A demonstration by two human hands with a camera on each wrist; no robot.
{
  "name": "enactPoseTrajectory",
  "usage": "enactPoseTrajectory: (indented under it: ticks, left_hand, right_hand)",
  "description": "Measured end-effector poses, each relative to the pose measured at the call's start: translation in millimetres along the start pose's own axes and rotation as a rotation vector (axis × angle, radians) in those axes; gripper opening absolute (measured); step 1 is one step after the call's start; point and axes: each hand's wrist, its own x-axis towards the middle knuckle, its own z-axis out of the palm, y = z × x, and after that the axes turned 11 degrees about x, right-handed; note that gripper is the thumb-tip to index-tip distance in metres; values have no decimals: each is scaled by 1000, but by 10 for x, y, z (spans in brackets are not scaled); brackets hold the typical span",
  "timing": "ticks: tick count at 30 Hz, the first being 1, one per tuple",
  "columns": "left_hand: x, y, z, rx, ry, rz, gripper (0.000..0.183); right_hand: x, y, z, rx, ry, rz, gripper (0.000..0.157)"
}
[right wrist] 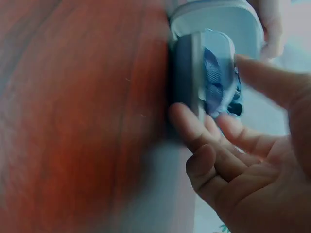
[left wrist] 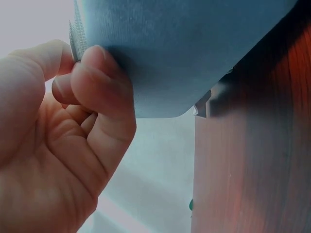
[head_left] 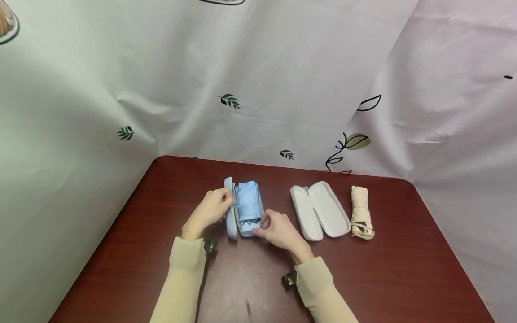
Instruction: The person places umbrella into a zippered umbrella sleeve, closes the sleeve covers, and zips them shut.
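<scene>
A light blue folding umbrella (head_left: 248,197) lies in a blue case whose lid (head_left: 231,224) stands raised on the left. My left hand (head_left: 212,206) pinches the lid's edge between thumb and fingers; the left wrist view shows the lid's outer face (left wrist: 189,53) close by. At the near end of the umbrella is my right hand (head_left: 278,229). Its thumb (right wrist: 267,80) rests on the umbrella's end, and its fingers bend against the side of the case base (right wrist: 184,73). The umbrella's far part is hidden in the right wrist view.
To the right, a second case (head_left: 333,211), white inside, lies spread wide on the reddish-brown table (head_left: 400,255). Beside it is a beige folded umbrella (head_left: 360,206). A pale patterned cloth (head_left: 258,134) hangs behind the table's far edge.
</scene>
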Motion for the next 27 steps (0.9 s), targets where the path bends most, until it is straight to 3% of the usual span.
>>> enactPoseTrajectory:
  ticks: [3, 17, 27]
  left_hand:
    - [1, 9, 5, -10, -6, 7, 16]
    - [21, -6, -21, 15, 5, 10, 16]
    - [36, -22, 16, 19, 18, 6, 16]
  right_hand:
    - [15, 4, 2, 13, -2, 21, 34]
    - [142, -30, 16, 115, -109, 77, 31]
    - [26, 15, -55, -1, -138, -88, 37]
